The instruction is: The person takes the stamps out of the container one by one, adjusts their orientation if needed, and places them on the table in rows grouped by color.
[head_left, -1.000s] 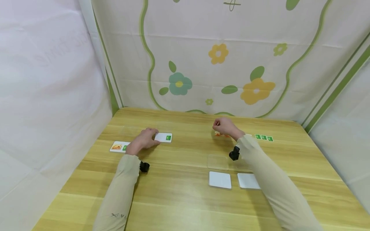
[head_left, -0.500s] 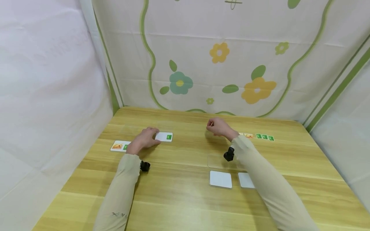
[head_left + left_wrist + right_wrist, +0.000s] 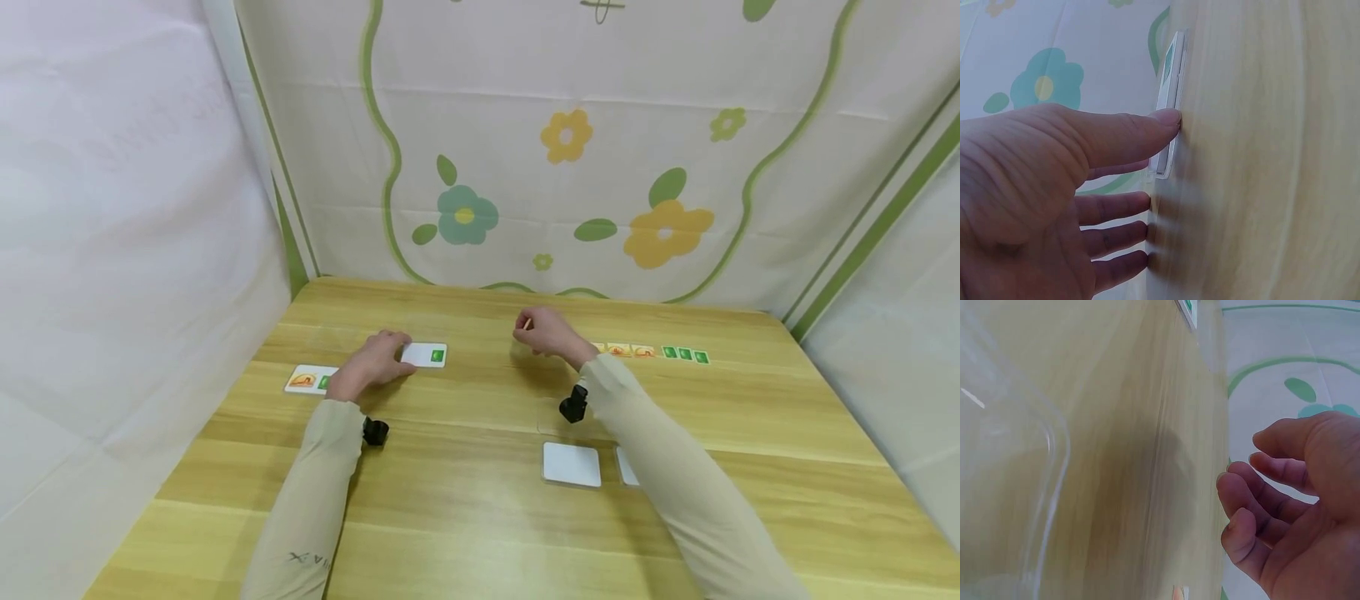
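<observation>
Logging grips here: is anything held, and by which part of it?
The left hand pinches the white card by its left end; whether the right hand holds anything cannot be told.

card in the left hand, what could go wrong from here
The card could twist or slide: the left hand grips it near its left end.
That hand could nudge the picture card it partly hides in the head view.
The right sleeve could brush the blank card it partly hides there.
</observation>
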`<state>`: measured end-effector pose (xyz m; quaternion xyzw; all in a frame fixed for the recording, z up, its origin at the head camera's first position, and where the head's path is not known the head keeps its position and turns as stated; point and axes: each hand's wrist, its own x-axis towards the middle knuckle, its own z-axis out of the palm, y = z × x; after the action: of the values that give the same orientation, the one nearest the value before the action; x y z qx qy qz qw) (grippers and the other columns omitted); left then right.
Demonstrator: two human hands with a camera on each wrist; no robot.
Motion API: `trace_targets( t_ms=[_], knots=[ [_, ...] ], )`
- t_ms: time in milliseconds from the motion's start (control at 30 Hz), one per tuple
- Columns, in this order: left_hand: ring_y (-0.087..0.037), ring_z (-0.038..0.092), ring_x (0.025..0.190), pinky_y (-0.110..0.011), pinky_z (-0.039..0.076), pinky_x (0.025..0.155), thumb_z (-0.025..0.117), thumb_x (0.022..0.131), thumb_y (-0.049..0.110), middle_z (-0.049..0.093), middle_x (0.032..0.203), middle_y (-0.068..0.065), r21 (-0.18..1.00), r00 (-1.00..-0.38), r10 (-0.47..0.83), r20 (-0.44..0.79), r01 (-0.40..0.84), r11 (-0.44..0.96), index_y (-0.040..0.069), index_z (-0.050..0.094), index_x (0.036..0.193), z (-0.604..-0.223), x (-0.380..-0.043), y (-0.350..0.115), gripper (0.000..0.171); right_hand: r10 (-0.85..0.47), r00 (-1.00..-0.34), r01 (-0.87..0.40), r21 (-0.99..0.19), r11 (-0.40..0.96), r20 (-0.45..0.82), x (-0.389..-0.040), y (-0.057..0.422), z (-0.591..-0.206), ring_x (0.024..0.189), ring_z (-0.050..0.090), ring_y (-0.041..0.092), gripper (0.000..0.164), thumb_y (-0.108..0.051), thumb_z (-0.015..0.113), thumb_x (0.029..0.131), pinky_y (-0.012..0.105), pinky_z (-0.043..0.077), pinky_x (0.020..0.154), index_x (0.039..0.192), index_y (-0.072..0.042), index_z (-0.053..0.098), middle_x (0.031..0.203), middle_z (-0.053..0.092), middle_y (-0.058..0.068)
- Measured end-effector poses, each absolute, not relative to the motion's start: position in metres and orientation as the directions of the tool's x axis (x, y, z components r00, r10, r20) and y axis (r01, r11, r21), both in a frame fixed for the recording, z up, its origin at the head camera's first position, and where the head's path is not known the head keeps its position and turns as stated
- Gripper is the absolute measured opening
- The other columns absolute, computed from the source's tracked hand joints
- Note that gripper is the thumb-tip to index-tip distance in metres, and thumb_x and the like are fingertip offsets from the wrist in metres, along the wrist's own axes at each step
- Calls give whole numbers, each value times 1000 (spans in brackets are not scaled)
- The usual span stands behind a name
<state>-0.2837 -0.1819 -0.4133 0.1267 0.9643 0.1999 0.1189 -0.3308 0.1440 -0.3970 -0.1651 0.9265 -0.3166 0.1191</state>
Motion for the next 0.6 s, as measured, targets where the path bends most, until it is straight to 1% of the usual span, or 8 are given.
trace_targets(
  t_ms=[100, 233, 333, 467, 600],
  knots=[
    [-45, 38, 134, -58, 36, 107, 64, 95, 28, 38, 149, -27, 418, -939, 294, -179, 198, 886, 3, 43, 145, -412, -284, -181, 60, -385, -917, -236, -635, 735, -105, -331, 137, -399, 70, 67, 32, 16, -22, 57, 96, 26, 45, 48, 101, -8, 61, 88, 65, 11],
    [-43, 38, 135, -58, 35, 109, 65, 95, 28, 38, 150, -26, 420, -939, 291, -183, 193, 887, 3, 44, 145, -411, -285, -180, 60, -391, -915, -235, -653, 720, -102, -330, 128, -403, 64, 64, 26, 15, -20, 59, 96, 25, 45, 49, 101, -7, 61, 82, 62, 7],
    [-44, 38, 135, -58, 35, 108, 65, 95, 29, 38, 149, -26, 415, -939, 291, -183, 194, 889, 3, 44, 145, -413, -285, -181, 60, -396, -913, -234, -667, 707, -100, -329, 122, -405, 62, 60, 21, 15, -19, 59, 96, 25, 46, 52, 102, -6, 62, 84, 64, 9],
    [-45, 38, 134, -59, 35, 108, 65, 95, 29, 38, 149, -27, 413, -938, 296, -179, 202, 888, 3, 44, 145, -415, -285, -182, 60, -397, -913, -227, -688, 689, -97, -325, 114, -405, 62, 60, 22, 16, -19, 59, 96, 26, 47, 55, 102, -5, 62, 90, 67, 15],
    [-45, 38, 135, -58, 35, 108, 65, 95, 28, 38, 149, -27, 416, -939, 294, -180, 198, 888, 3, 44, 145, -415, -285, -182, 60, -393, -915, -218, -699, 682, -98, -322, 106, -407, 63, 60, 21, 16, -21, 60, 95, 26, 48, 57, 103, -7, 62, 89, 67, 10]
  ],
)
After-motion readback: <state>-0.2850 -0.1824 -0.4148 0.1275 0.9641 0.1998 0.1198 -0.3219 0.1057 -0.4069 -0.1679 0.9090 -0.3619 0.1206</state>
